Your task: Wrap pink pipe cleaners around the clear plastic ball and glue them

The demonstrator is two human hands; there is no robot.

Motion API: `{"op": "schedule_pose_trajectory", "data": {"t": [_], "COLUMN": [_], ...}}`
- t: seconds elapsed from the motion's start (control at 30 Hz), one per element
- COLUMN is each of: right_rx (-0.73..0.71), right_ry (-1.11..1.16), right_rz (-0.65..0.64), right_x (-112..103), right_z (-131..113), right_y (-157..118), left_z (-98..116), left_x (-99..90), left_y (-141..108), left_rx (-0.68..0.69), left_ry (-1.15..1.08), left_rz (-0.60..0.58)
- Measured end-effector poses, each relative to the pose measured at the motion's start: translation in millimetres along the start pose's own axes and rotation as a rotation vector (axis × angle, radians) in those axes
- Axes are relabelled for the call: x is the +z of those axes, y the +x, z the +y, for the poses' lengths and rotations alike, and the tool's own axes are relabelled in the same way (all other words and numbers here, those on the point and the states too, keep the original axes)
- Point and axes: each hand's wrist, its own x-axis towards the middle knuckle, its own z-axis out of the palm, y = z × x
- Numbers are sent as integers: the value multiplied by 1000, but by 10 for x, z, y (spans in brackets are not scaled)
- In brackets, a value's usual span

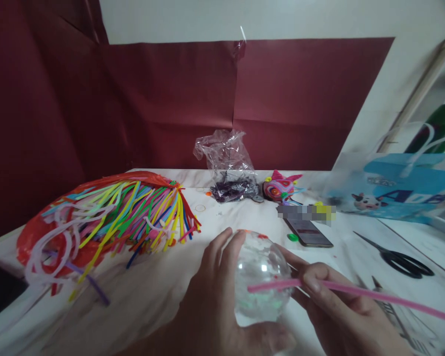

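Observation:
A clear plastic ball with small red and green spots sits low in the middle of the view. My left hand curves round its left side, fingers at the top and thumb below. Between the thumb and fingers of my right hand is a pink pipe cleaner. Its short end lies across the front of the ball, and its long end runs off to the right. Whether the pink tip touches the ball, I cannot tell.
Many coloured pipe cleaners lie on a red wrapper at left. A clear bag with dark strands and a pink figure stand behind. Rightward are a phone, a green piece, black scissors and a blue-white bag.

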Motion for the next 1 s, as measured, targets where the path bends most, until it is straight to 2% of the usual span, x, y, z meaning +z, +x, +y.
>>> {"op": "schedule_pose_trajectory", "data": {"t": [0.07, 0.13, 0.3, 0.57, 0.87, 1.0], "right_rx": [-22, -37, -28, -100, -104, -98], "right_ry": [-22, -61, -127, -183, -220, -228], "right_rz": [19, 3, -138, 98, 124, 122], "right_x": [0, -47, -151, 0, -89, -88], "right_z": [7, 20, 34, -17, 5, 18], "right_y": [8, 29, 60, 26, 81, 82], "left_z": [-5, 6, 59, 142, 240, 262], "left_x": [-21, -52, -115, -120, -196, -201], "left_y": [26, 48, 50, 71, 123, 113], "left_rx": [74, 81, -57, -126, -253, -265], "left_ry": [-49, -93, -168, -254, -301, -314], "left_rz": [16, 18, -7, -9, -61, -62]}}
